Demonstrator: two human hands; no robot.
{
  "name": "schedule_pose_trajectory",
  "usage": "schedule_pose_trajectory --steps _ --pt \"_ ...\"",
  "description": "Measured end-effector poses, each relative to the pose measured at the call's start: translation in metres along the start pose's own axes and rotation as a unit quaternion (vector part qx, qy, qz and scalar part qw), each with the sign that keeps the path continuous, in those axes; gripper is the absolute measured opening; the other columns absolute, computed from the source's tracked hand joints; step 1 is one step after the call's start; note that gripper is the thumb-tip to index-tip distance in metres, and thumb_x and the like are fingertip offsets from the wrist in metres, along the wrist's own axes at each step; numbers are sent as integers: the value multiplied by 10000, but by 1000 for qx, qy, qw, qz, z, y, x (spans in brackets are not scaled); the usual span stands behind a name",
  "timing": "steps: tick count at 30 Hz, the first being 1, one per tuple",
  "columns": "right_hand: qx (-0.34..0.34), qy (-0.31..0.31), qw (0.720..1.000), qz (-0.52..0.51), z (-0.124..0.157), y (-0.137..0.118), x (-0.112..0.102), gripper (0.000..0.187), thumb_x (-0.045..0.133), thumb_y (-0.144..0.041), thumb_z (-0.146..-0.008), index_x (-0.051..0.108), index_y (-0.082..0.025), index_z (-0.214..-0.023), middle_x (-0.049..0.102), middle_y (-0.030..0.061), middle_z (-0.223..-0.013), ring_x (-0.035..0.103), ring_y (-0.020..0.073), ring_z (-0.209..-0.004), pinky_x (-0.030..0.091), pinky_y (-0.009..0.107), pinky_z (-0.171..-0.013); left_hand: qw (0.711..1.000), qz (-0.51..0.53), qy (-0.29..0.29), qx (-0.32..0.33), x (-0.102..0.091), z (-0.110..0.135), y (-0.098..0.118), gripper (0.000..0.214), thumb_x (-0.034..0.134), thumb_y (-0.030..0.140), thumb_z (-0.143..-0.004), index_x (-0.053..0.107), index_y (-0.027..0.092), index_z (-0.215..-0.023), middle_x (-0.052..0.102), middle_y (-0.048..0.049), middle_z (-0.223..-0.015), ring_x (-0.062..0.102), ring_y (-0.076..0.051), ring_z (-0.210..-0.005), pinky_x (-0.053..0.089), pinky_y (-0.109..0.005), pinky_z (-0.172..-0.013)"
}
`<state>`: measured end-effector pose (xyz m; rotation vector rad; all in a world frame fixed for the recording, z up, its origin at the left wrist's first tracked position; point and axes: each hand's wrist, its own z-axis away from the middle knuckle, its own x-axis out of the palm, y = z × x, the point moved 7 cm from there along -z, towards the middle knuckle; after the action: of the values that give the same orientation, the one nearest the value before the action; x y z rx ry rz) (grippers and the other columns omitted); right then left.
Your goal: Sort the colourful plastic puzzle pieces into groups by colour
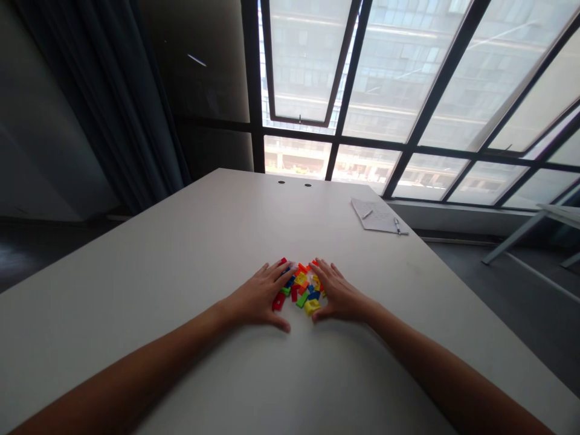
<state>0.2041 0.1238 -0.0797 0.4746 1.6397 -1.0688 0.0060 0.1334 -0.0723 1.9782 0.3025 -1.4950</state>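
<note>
A small heap of coloured plastic bricks (302, 289), red, yellow, orange, blue and green, lies on the white table (190, 241). My left hand (259, 296) rests flat on the table against the heap's left side, fingers stretched out. On the right side of the heap lies my right hand (338, 295), also flat with its fingers extended. The two hands cup the heap between them, and neither holds a brick. Both forearms reach in from the bottom of the view.
A sheet of paper (376, 215) with a pen (397, 225) lies at the table's far right edge. Two small holes (294, 183) sit near the far edge. Large windows stand behind, a dark curtain (113, 103) to the left, another table (559, 214) at right.
</note>
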Motion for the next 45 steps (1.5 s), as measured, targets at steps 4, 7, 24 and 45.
schedule_pose_trajectory --steps 4,7,24,45 --pt "-26 2 1000 -8 -17 -10 2 1389 809 -754 -598 87 -184 -1640 113 248 -1668 52 383 -1554 95 596 -1240 999 27 36 30 -3 -5 5 1290 831 698 -632 141 271 -1635 242 -168 -1653 278 -401 -1496 250 -538 -1231" --pt "-40 1 999 -11 -28 -14 3 1418 806 -773 -575 83 -177 -1639 133 240 -1667 62 371 -1557 96 580 -1247 998 32 45 39 -7 -3 3 1273 840 676 -640 149 278 -1632 237 -165 -1654 277 -401 -1496 298 -521 -1216" --pt "-58 35 997 -35 -80 -23 19 1393 819 -729 -614 43 -187 -1637 116 255 -1663 51 393 -1553 164 593 -1226 992 -36 111 -50 -19 3 -58 1233 735 810 -647 187 300 -1626 137 -153 -1683 187 -431 -1515 215 -579 -1226" --pt "-6 161 980 -114 -238 -61 34 1096 628 -740 -814 160 -144 -1606 154 219 -1665 118 349 -1550 158 537 -1239 961 -43 193 -193 -75 78 -174 1101 689 775 -736 276 208 -1585 380 -158 -1574 388 -362 -1426 329 -489 -1198"
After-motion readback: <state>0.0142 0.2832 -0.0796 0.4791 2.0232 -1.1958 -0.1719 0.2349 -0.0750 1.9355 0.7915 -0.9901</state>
